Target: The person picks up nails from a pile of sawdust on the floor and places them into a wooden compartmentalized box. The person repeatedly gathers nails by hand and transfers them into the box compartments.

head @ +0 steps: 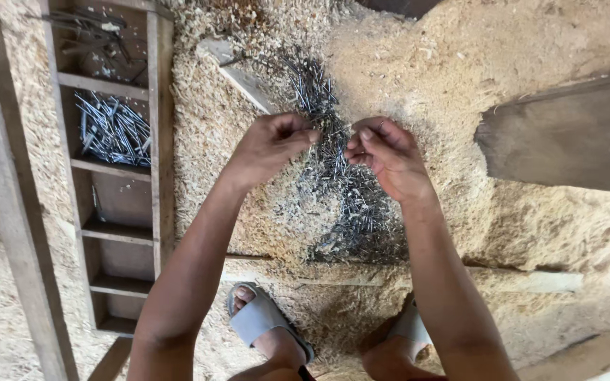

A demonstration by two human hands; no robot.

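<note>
Crouched over a big pile of nails mixed into sawdust. Held the left hand and the right hand close together above the pile, at about 12 o'clock from the two feet. Curled the left fingers in tight, thumb pressed to fingertips, maybe on a nail or two, but too small to tell for sure. Pinched the right fingers together the same way; could not tell what was in them either.

Looked at 9 o'clock from the hands and saw a long wooden tray with small boxes in a row. Found one box filled with sorted nails, and another box at 11 o'clock with a few odd dark bits. Saw the lower boxes with almost nothing in them.

Seemed only partly done: one box full, but lots of nails left in the pile on the ground. Wore grey sandals at 6 o'clock. Noticed a wooden board at 3 o'clock.
</note>
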